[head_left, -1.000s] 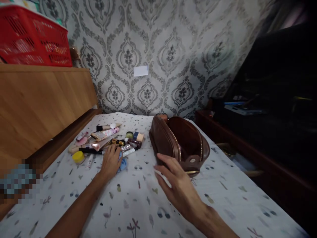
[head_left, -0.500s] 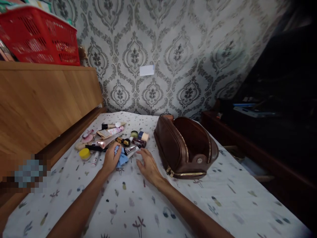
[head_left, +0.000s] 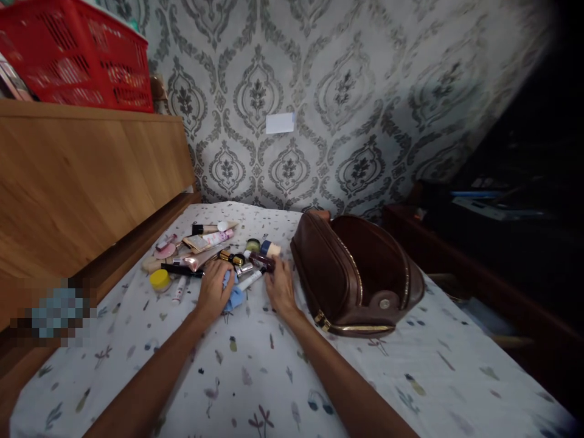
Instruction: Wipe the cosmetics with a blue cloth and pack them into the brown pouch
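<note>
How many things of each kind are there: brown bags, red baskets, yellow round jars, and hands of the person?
Brown bag: 1
Red basket: 1
Yellow round jar: 1
Hands: 2, left hand and right hand
Total: 5

Glossy brown leather pouch (head_left: 356, 274) (metal zip), matt printed cloth sheet (head_left: 255, 377), smooth wooden headboard (head_left: 82, 182).

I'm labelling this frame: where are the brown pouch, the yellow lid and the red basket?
Brown pouch (head_left: 335, 274), head view, near side panel.
Yellow lid (head_left: 159, 278), head view, top face.
Red basket (head_left: 91, 67), head view, front wall.

cosmetics (head_left: 214, 255) left of pouch (head_left: 356, 274), on bed (head_left: 410, 377)
</note>
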Tool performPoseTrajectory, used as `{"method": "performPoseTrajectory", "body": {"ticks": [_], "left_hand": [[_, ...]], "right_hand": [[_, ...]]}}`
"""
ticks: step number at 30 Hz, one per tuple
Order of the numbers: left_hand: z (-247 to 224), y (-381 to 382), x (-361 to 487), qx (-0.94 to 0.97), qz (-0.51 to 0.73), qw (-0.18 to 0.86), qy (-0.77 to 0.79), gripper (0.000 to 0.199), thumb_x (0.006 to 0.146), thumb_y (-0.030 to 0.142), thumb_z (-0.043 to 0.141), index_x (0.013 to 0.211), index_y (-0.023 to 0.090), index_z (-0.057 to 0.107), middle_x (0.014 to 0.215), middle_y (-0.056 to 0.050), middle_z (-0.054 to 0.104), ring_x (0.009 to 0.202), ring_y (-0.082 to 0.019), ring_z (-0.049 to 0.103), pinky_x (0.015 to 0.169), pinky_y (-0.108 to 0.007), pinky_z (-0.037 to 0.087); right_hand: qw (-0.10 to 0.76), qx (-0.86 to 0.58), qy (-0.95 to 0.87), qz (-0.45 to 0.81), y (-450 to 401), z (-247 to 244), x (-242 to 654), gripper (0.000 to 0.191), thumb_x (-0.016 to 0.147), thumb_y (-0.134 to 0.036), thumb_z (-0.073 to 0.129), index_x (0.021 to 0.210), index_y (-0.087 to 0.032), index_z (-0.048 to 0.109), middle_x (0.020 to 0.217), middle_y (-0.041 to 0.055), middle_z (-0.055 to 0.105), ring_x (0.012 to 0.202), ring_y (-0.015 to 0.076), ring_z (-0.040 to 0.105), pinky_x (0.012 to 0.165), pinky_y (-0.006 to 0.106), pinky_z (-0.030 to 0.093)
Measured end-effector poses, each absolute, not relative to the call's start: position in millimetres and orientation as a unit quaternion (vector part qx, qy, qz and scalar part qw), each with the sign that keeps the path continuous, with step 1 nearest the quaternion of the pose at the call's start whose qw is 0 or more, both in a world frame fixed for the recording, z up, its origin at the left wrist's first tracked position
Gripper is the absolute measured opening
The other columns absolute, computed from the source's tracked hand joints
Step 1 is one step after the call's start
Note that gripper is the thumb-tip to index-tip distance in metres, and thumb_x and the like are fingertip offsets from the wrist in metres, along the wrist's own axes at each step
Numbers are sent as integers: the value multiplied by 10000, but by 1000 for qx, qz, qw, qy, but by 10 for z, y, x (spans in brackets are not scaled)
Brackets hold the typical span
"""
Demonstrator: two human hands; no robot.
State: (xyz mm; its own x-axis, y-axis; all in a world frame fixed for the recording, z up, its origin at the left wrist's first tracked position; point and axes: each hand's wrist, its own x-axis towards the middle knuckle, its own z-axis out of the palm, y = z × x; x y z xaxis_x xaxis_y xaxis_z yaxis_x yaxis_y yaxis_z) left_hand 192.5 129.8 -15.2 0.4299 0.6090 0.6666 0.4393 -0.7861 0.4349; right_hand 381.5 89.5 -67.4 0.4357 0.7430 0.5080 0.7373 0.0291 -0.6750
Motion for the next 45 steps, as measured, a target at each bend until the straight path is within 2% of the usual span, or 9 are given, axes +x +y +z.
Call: {"method": "performPoseTrajectory", "body": {"ticks": [4,12,16,20,24,29,34,42,45], "left_hand": [[-159,1259,1948,858,411,91,294,182,981,281,411,897,217,559,910,-66,627,911,-241,561,862,-395,449],[-172,1237,1970,868,397,81,286,176,982,263,408,895,218,555,900,-64,622,899,-237,563,857,-394,460],[-166,1217,1976,868,398,79,284,174,981,253,412,889,216,555,890,-62,620,898,-234,567,837,-375,465],[-175,1219,1979,868,399,78,284,179,985,260,413,888,214,556,891,-62,622,895,-233,570,833,-371,462],[-182,1233,1978,866,400,80,288,186,983,268,414,881,211,559,868,-59,617,874,-234,558,814,-373,459],[-174,1236,1975,866,402,83,286,208,990,279,399,867,216,554,860,-53,613,853,-223,552,803,-368,457],[-184,1241,1971,864,401,87,291,212,994,286,398,889,213,567,871,-59,628,860,-224,567,807,-368,468],[-206,1241,1969,869,392,94,286,253,1007,288,399,1143,197,592,1070,-91,688,1031,-238,622,940,-404,482],[-199,1245,1960,878,384,97,269,295,1002,275,405,1213,205,599,1133,-97,701,1066,-246,632,971,-434,484]], "right_hand": [[494,-692,-527,5,886,-656,3829,468,779,-135,522,1245,-167,526,1157,133,540,1121,291,504,1018,477,427],[521,-679,-514,46,902,-624,3848,394,795,-172,545,1187,-145,522,1140,144,584,1022,268,565,946,431,473],[526,-675,-513,64,879,-571,3838,292,751,-211,629,1041,-183,609,1038,100,591,967,271,553,934,444,463],[547,-664,-501,95,835,-537,3813,204,788,-297,638,955,-183,613,928,83,639,889,262,582,878,424,478],[586,-647,-469,138,790,-557,3818,297,848,-450,575,948,-172,599,849,75,678,770,241,627,756,380,511],[636,-625,-414,182,707,-566,3854,419,843,-557,529,973,-168,614,926,100,705,848,253,652,771,373,521],[651,-603,-388,248,559,-550,3849,528,868,-619,479,1040,-147,641,864,94,709,702,222,646,601,317,515],[648,-599,-387,267,419,-505,3814,519,887,-623,459,1025,-157,641,777,48,664,610,185,579,574,299,495],[641,-601,-399,263,407,-476,3804,482,909,-577,445,1050,-162,646,845,63,676,657,194,588,571,294,494]]}}
